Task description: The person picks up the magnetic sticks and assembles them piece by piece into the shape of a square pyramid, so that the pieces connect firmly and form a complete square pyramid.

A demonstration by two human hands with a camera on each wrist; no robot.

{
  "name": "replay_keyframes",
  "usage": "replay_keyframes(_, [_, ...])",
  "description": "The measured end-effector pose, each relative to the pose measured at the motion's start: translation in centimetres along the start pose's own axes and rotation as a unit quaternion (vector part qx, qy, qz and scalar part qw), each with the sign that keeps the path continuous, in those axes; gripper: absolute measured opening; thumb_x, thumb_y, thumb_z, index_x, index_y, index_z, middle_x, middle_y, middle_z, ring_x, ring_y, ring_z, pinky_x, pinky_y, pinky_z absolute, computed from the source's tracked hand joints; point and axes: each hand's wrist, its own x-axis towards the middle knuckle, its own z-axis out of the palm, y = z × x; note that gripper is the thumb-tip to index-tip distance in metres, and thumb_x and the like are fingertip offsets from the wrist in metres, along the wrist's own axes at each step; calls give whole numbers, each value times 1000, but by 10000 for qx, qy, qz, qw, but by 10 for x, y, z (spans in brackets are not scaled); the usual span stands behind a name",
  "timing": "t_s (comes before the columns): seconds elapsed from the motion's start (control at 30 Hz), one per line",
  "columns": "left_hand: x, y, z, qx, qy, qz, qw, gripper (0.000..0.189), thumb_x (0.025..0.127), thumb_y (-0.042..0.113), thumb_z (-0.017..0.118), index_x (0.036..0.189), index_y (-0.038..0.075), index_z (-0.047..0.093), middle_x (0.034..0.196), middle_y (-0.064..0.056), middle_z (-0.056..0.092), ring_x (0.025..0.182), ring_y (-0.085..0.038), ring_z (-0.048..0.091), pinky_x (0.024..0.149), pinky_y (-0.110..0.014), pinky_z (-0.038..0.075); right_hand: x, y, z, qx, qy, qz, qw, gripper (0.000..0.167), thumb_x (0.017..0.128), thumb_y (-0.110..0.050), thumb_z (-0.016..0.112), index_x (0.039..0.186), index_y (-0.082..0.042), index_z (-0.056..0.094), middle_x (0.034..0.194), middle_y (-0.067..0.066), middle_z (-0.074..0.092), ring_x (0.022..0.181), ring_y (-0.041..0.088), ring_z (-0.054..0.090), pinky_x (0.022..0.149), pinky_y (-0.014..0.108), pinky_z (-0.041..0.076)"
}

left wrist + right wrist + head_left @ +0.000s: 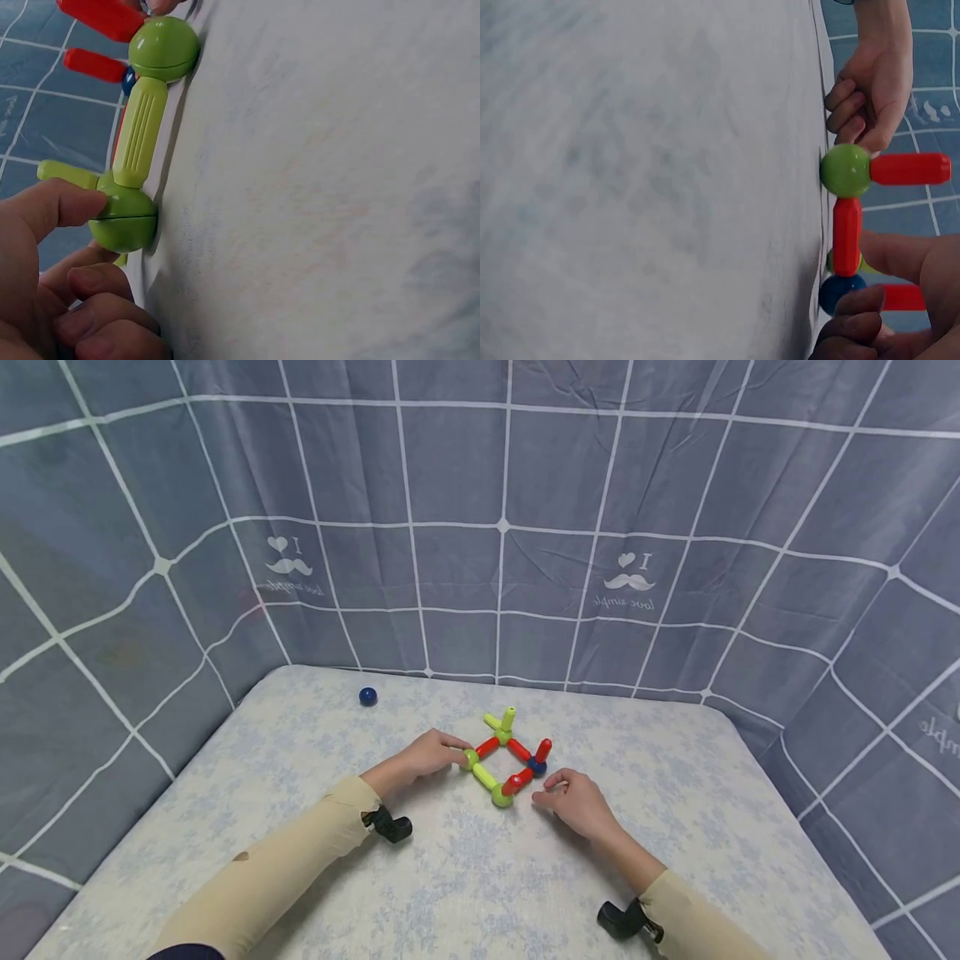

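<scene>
— Left hand [426, 757]?
— Pinching the green corner ball [126, 217] of the rod-and-ball frame [507, 762], thumb on top, other fingers curled beneath.
— Right hand [576, 803]?
— Loosely curled just beside the frame's near right edge, by the blue ball [841, 293]; contact impossible to tell.
— Frame itself?
— Flat mid-bedsheet [465, 868], between both hands. Loose dark blue ball [367, 696] well apart, beyond the left hand.

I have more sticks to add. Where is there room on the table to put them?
Bare cloth lies between the small blue ball and the left hand, and along the table's right side. It is crowded around the red and green stick-and-ball frame, between both hands.
</scene>
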Motion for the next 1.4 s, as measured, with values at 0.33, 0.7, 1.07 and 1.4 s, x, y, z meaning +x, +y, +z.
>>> replay_keyframes(0.33, [13, 5, -2, -25, -302, 49, 9995, 36, 85, 22, 72, 121, 25, 76, 49, 6, 27, 43, -11, 19, 42, -25, 26, 17, 9, -5, 404, 115, 46, 9991, 60, 88, -26, 76, 141, -9, 55, 61, 1, 52, 52, 15, 43, 52, 29, 33])
replay_keyframes(0.7, [17, 3, -6, -171, -606, 236, 9977, 35, 87, 22, 70, 122, 24, 76, 50, 7, 26, 46, -10, 18, 43, -25, 25, 18, 10, -2, 476, 7, -62, 9988, 38, 90, -23, 75, 123, -8, 65, 61, 0, 50, 51, 14, 42, 51, 27, 32])
replay_keyframes(1.07, [38, 10, -3, 254, 253, 668, 9971, 30, 95, 29, 66, 121, 18, 76, 111, -2, 70, 89, -12, 56, 74, -27, 43, 17, 10, -1, 306, 61, -248, 9992, 35, 91, -24, 75, 122, -9, 67, 58, -1, 45, 49, 14, 39, 49, 26, 28])
replay_keyframes(1.4, [70, 19, 8, 291, -91, 1393, 9898, 39, 93, 15, 68, 132, 19, 68, 76, -1, 53, 62, -12, 44, 57, -24, 37, 17, 11, 2, 145, 148, -240, 9995, 36, 90, -26, 75, 121, -8, 68, 59, -1, 43, 52, 15, 39, 51, 28, 29])
